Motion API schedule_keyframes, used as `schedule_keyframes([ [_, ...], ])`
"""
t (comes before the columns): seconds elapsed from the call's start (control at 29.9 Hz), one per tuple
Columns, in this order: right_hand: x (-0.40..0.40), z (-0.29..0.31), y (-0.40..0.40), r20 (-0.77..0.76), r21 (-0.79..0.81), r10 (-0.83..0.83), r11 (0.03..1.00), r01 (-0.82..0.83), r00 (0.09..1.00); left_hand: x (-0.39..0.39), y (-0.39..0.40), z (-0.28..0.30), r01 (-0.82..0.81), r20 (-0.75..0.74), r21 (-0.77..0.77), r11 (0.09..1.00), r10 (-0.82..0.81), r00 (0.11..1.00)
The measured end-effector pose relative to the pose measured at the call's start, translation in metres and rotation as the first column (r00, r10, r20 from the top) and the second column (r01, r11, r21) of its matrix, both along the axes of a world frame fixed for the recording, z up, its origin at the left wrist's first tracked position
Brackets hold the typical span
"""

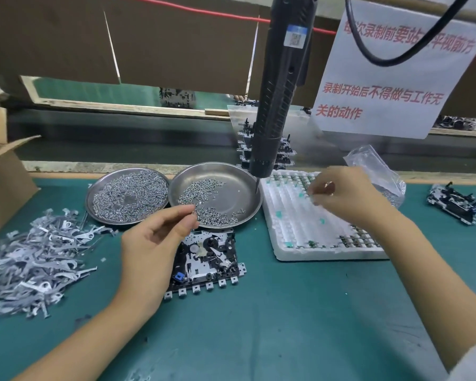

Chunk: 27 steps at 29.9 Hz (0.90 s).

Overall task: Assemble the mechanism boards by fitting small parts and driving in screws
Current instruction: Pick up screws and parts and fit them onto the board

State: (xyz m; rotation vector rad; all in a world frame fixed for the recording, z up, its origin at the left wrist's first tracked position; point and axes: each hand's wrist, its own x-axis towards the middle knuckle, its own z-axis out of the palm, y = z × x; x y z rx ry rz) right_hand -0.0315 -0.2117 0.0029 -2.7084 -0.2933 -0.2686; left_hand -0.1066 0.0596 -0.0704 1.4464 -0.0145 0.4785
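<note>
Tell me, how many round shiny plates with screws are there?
2. The fuller left dish sits beside the pile of metal levers; the right dish is under the hanging screwdriver, just behind the mechanism board.

Left hand [160,237] hides mechanism board [209,259] corner; pinched item unclear.

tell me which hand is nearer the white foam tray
Right. The right hand hovers directly over the white foam tray, near its far edge. The left hand is off to the tray's left, above the mechanism board.
</note>
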Motion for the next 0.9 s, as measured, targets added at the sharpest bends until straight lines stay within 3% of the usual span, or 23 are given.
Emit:
schedule_keyframes([
  [0.07, -0.029, 0.005, 0.027, -0.158, 0.355, 0.167, 0.929, -0.101, 0.973, -0.002, -0.003, 0.001, 0.016, 0.019, 0.026, 1.000, -0.017, 1.000],
  [0.13, -0.049, -0.002, 0.056, -0.208, 0.617, 0.330, 0.775, -0.138, 0.921, -0.004, -0.005, 0.001, 0.034, 0.045, 0.057, 0.998, -0.037, 0.998],
  [0.27, -0.059, -0.028, 0.096, -0.206, 0.854, 0.418, 0.518, -0.046, 0.885, -0.008, -0.007, 0.002, 0.067, 0.085, 0.135, 0.989, -0.079, 0.993],
  [0.43, -0.062, -0.047, 0.104, -0.172, 0.930, 0.406, 0.367, 0.012, 0.898, -0.009, -0.008, 0.000, 0.115, 0.082, 0.126, 0.985, -0.126, 0.989],
  [0.53, -0.062, -0.050, 0.104, -0.171, 0.914, 0.399, 0.405, -0.007, 0.901, -0.011, -0.009, -0.001, 0.143, 0.079, 0.136, 0.980, -0.155, 0.985],
  [0.9, -0.063, -0.053, 0.106, -0.118, 0.925, 0.405, 0.378, -0.049, 0.907, -0.011, -0.009, 0.000, 0.158, 0.070, 0.181, 0.971, -0.173, 0.982],
])
